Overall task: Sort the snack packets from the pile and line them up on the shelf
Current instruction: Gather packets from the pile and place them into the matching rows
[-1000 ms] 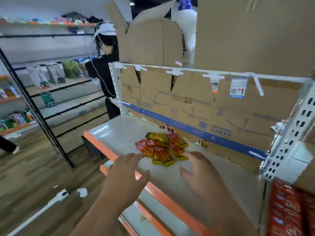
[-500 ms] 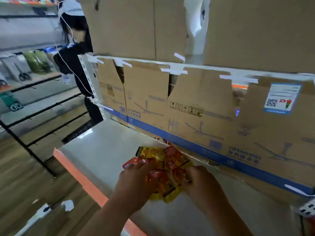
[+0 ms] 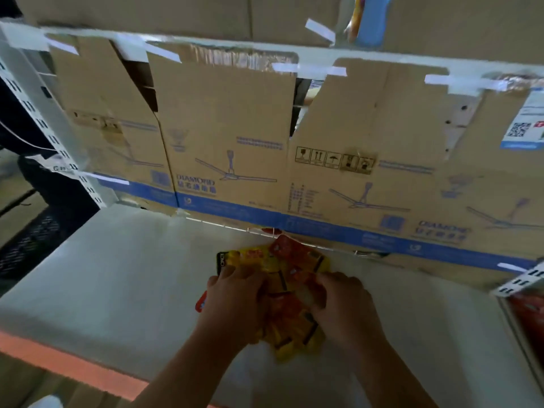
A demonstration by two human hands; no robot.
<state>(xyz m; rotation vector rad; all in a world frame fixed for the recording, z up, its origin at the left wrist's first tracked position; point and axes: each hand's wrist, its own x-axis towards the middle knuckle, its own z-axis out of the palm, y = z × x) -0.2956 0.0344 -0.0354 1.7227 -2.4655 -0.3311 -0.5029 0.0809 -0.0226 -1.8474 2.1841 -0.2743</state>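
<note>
- Sorting is barely begun: left grip (image 3: pixel 235 301) and right grip (image 3: pixel 344 304) both curl round packets (image 3: pixel 297 328) in the pile (image 3: pixel 282 260).
- Pile lies mid-shelf (image 3: pixel 117 290), near its back edge.
- Next, probably: separate one kind and start a row.

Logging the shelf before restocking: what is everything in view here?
snack packets: several in one pile, red and yellow, middle of shelf by the back
shelf: one, pale with orange front edge, under the pile
cardboard backing: several brown sheets, blue band, taped behind shelf
QR label: one, white and blue, right on cardboard
red packs: count unclear, next bay at right
left hand: one, grips pile's left side
right hand: one, grips pile's right side
</note>
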